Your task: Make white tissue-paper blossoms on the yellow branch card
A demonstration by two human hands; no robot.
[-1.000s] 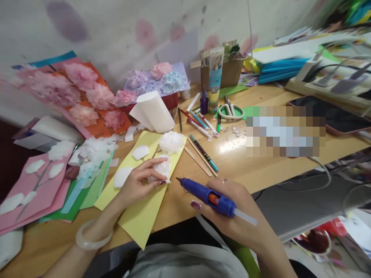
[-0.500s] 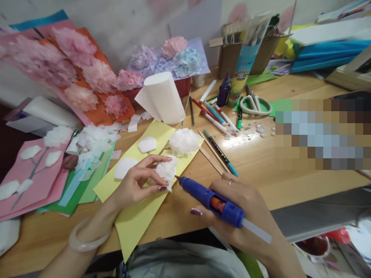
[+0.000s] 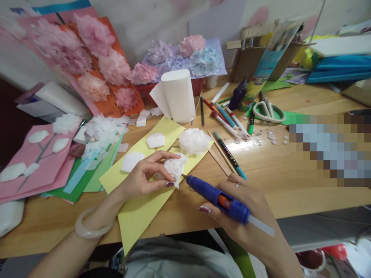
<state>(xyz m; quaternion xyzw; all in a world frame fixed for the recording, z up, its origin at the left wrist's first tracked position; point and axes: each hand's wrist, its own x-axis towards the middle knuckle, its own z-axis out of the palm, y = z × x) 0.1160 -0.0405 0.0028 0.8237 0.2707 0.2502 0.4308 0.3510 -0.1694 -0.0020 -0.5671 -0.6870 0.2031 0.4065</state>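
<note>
Between the fingertips of my left hand is a small white paper flower, held above a yellow sheet of paper. My right hand is wrapped round a blue glue gun, with a clear glue stick poking out of its back. The gun's tip points left, close beside the small flower's edge; I cannot tell whether they touch. On the yellow sheet lie a fuller white paper flower and two flat white paper petals, one of them the upper petal.
A paper towel roll stands behind the sheet. Markers, a purple bottle and scissors lie or stand to the right. At left are pink cards with white petals, paper scraps and coloured sheets. Orange and pink flower boards lean at the back.
The whole view has shifted, so things appear further right. My hands keep nearly the same pose, with the flower in the left and the glue gun in the right.
</note>
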